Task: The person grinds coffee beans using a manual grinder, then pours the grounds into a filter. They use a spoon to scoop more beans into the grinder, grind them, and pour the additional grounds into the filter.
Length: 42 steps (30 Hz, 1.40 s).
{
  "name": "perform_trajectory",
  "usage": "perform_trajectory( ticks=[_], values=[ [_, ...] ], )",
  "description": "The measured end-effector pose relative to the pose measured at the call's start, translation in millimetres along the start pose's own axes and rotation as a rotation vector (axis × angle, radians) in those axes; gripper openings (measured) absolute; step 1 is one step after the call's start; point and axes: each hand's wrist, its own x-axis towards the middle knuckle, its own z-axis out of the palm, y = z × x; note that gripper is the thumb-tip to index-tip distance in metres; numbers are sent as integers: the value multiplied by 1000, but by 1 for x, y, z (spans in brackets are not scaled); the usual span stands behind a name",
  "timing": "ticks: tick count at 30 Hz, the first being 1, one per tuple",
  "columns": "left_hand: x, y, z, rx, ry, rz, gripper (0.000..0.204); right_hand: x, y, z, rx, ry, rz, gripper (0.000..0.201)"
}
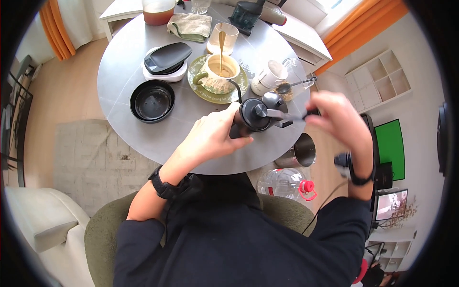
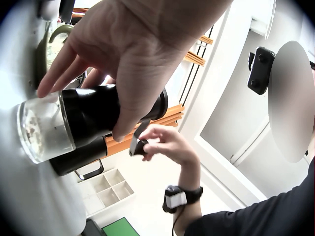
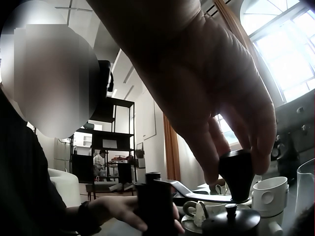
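Note:
My left hand (image 1: 213, 131) grips the black body of a manual coffee grinder (image 1: 256, 116) near the table's front right. In the left wrist view, the grinder's clear lower jar (image 2: 43, 129) holds some light bits and stands on or close over the table. My right hand (image 1: 337, 117) pinches the black knob (image 3: 235, 172) at the end of the grinder's metal crank (image 1: 282, 115), out to the right. Partly hidden behind the grinder is a black gooseneck kettle, its lid (image 3: 231, 220) showing below the knob in the right wrist view.
A green plate (image 1: 196, 88) bears a patterned cup (image 1: 217, 81) with a gold spoon. A black bowl (image 1: 152, 101) and scale (image 1: 167, 57) stand left, white mugs (image 1: 271, 76) right. Below the table's right edge are a metal bin (image 1: 303, 150) and a water bottle (image 1: 284, 183).

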Motion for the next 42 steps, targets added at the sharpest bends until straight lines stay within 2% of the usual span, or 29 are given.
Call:
perform_trajectory(
  ticks=[1, 5, 9, 10, 11, 12, 15, 17, 18, 19, 21, 23, 25, 27, 28, 29, 31, 33, 37, 38, 39, 41, 42],
  values=[
    [-1, 0, 0, -4, 6, 1, 37, -21, -16, 1, -11, -18, 58, 28],
    [-2, -2, 2, -32, 7, 12, 38, -63, -82, 4, 12, -46, -81, 29],
    [0, -2, 3, -56, -10, 3, 38, -33, -119, -1, 35, -184, -606, 22],
    [0, -1, 3, -54, -16, -10, 38, -20, -125, 7, 59, -135, -671, 27],
    [-2, 0, 2, -14, 72, 95, 42, -5, -130, 17, 81, -84, -737, 32],
    [-6, -1, 2, 24, 157, 200, 46, 17, -133, 23, 62, -63, -787, 29],
    [-11, -20, 33, -585, 271, 36, 48, 89, -130, 29, 60, 27, -851, 21],
    [-3, -7, 7, 68, 7, 132, 45, 136, -128, 33, -160, 34, -655, 22],
    [-1, -6, 12, -10, 117, 68, 39, 149, -112, 31, -81, 81, -616, 23],
    [0, -2, 7, 47, 16, -5, 50, 160, -96, 29, -4, 123, -578, 24],
    [0, 9, 4, 19, 5, -80, 50, 167, -60, 25, -33, 183, -455, 25],
    [0, 14, 1, -4, -21, -97, 49, 161, -26, 22, -163, 130, -248, 28],
    [0, 10, 2, -20, -11, -64, 48, 129, 16, 27, -143, 318, -339, 29],
    [0, 3, 6, -24, 36, 15, 48, 81, 28, 21, -161, 276, -203, 28],
    [0, 4, 5, -43, 18, -9, 48, 56, 30, 20, -124, 261, -161, 28],
    [1, 5, 5, -29, 14, -23, 48, 32, 28, 18, -90, 247, -121, 28],
    [1, 6, 4, 1, 10, -51, 47, -12, 2, 6, -29, 108, 5, 33],
    [1, 4, 5, -16, 13, -26, 44, -44, -15, 3, 115, 31, -24, 38],
    [1, 3, 3, -23, -4, -31, 45, -57, -56, 12, 151, -2, -312, 40],
    [2, 1, 3, -8, -5, -25, 45, -51, -63, 12, 160, -40, -444, 39],
    [2, 1, 4, -6, -3, -19, 46, -44, -69, 19, 154, -4, -576, 37],
    [4, -1, 5, 0, -2, -3, 47, -20, -91, 28, 181, 73, -754, 23],
    [4, -5, 6, -8, -23, -47, 41, -8, -101, 33, 170, 84, -791, 19]
  ],
)
